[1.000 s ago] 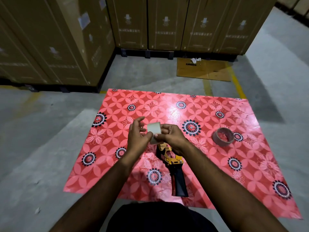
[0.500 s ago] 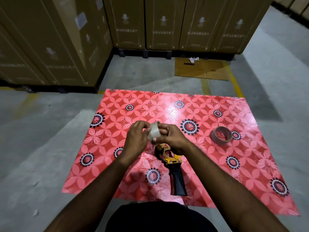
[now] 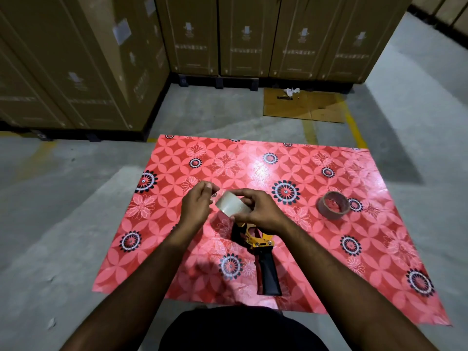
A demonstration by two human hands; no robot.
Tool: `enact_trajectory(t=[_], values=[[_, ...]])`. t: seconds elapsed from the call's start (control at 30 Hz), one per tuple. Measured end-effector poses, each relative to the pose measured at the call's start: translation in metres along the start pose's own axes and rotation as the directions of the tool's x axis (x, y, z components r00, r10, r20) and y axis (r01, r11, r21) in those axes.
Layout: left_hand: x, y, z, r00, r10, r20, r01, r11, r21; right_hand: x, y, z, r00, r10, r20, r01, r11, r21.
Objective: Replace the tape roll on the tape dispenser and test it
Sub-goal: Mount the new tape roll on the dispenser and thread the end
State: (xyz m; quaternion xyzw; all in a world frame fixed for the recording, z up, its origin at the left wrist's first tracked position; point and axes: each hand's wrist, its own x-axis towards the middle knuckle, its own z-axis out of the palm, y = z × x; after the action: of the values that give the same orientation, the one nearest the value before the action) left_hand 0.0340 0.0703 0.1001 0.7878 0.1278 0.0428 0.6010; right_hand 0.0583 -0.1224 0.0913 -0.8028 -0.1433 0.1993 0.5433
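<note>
Glossy clear tape roll [image 3: 231, 204] gripped in right hand [image 3: 258, 211], left hand [image 3: 197, 203] pinching its loose end, yellow-black dispenser [image 3: 258, 249] lying just below right hand, empty cardboard core [image 3: 333, 205] further right on shiny mat [image 3: 329, 249]

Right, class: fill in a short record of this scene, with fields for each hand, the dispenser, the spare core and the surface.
right hand: grips the clear tape roll
left hand: fingers pinched beside the roll, apparently at the tape's free end
tape dispenser: lies on the mat, no roll fitted
empty tape core: on the mat, right of the hands
red floral mat: spread on concrete floor
</note>
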Motion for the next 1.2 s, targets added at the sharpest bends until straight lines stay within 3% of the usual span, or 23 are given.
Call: enact_trajectory(t=[0.1,0.37,0.43,0.53,0.67,0.77,0.97,1.1,1.2], values=[[0.002,0.008,-0.001,0.995,-0.068,0.075,0.077,0.989,-0.129,-0.003,0.0,0.001,1.0,-0.02,-0.012,0.021,0.999,0.028],[0.006,0.0,-0.002,0.993,-0.079,0.092,0.085,0.994,-0.065,-0.008,0.0,-0.005,0.998,-0.047,-0.042,0.051,0.993,0.105],[0.006,0.001,0.003,0.999,-0.042,0.032,0.041,0.998,0.039,-0.009,-0.002,-0.005,0.995,-0.082,-0.056,0.086,0.994,0.071],[0.006,0.004,0.01,0.998,0.023,-0.066,-0.004,0.964,0.266,-0.011,-0.007,-0.003,0.985,-0.161,-0.068,0.151,0.98,-0.131],[0.008,0.006,0.017,0.996,0.066,-0.059,-0.036,0.908,0.417,-0.012,-0.002,-0.002,0.963,-0.211,-0.165,0.174,0.961,-0.215],[0.011,0.004,0.019,0.999,0.017,-0.04,-0.002,0.934,0.358,-0.011,0.003,-0.006,0.936,-0.251,-0.245,0.19,0.95,-0.247],[0.023,0.001,0.021,0.983,-0.185,0.014,0.184,0.982,0.026,-0.013,0.005,-0.016,0.918,-0.264,-0.295,0.203,0.954,-0.221],[0.025,0.0,0.027,0.932,-0.35,0.093,0.359,0.927,-0.111,-0.013,0.007,-0.024,0.931,-0.279,-0.237,0.209,0.937,-0.28],[0.031,-0.001,0.019,0.914,-0.395,0.09,0.405,0.901,-0.154,-0.015,0.017,-0.033,0.936,-0.302,-0.179,0.211,0.891,-0.401]])
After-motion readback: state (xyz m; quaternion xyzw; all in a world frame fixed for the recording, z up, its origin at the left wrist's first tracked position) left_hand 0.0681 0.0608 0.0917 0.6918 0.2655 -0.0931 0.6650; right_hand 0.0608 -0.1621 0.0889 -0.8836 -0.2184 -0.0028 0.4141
